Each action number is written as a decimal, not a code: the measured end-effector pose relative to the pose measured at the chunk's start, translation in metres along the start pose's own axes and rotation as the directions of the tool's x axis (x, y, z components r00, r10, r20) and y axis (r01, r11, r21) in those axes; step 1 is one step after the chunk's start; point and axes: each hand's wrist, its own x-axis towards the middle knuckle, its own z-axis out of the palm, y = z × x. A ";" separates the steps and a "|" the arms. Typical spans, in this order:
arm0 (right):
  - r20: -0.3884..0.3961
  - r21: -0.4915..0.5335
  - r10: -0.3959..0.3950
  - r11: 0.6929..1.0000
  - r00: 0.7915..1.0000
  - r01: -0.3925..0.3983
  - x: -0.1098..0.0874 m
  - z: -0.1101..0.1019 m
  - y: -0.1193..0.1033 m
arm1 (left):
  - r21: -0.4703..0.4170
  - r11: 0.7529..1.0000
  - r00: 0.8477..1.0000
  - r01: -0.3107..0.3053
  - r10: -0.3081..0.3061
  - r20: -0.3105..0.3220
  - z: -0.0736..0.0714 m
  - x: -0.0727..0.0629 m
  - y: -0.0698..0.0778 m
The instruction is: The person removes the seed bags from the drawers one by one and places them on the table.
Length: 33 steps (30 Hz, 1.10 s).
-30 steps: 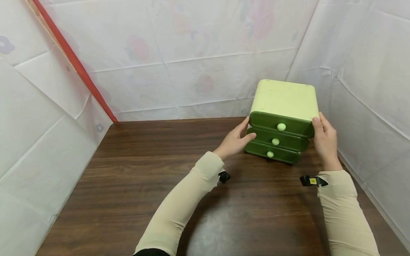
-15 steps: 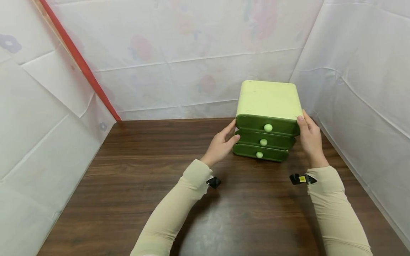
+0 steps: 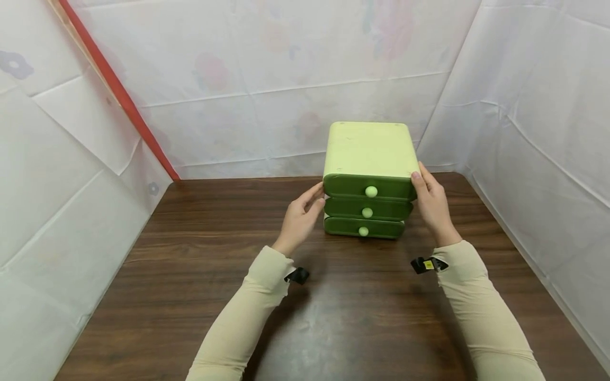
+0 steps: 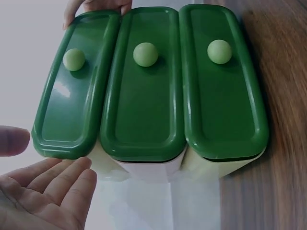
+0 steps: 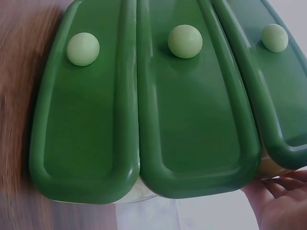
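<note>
A small drawer cabinet (image 3: 371,151) with a pale yellow-green top stands at the rear of the table, its three dark green drawer fronts (image 4: 144,105) facing me. Each front carries a round light green knob (image 5: 185,41). My left hand (image 3: 297,223) touches the cabinet's left side with straight fingers, thumb held apart from them. At the upper right corner, my right hand (image 3: 432,206) grips the cabinet, thumb at the top front edge and fingers along the side. Those fingertips partly disappear behind the top drawer's front in the right wrist view. All the drawers look pushed in.
The brown wood-grain table (image 3: 190,275) extends around the cabinet. White patterned sheets hang behind it and along both sides, with a red strip (image 3: 119,95) at the back left corner. A small black device (image 3: 296,275) sits at each cuff.
Both hands have moved the cabinet leftward from near the right wall, and its front has turned to face me more squarely. The camera view has also shifted slightly.
</note>
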 end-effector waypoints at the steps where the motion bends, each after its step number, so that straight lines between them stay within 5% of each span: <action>1: 0.007 0.002 -0.002 1.000 1.000 0.002 0.000 0.003 -0.001 | 0.010 1.000 1.000 0.001 -0.001 -0.014 -0.003 -0.001 0.000; 17: 0.100 0.051 -0.019 0.999 0.995 0.014 0.004 0.033 -0.010 | 0.077 0.996 0.992 0.034 -0.024 -0.121 -0.043 -0.020 0.004; 33: 0.151 0.067 -0.041 0.997 0.988 0.031 0.006 0.047 -0.016 | 0.048 0.998 0.989 0.031 -0.024 -0.143 -0.059 -0.029 0.002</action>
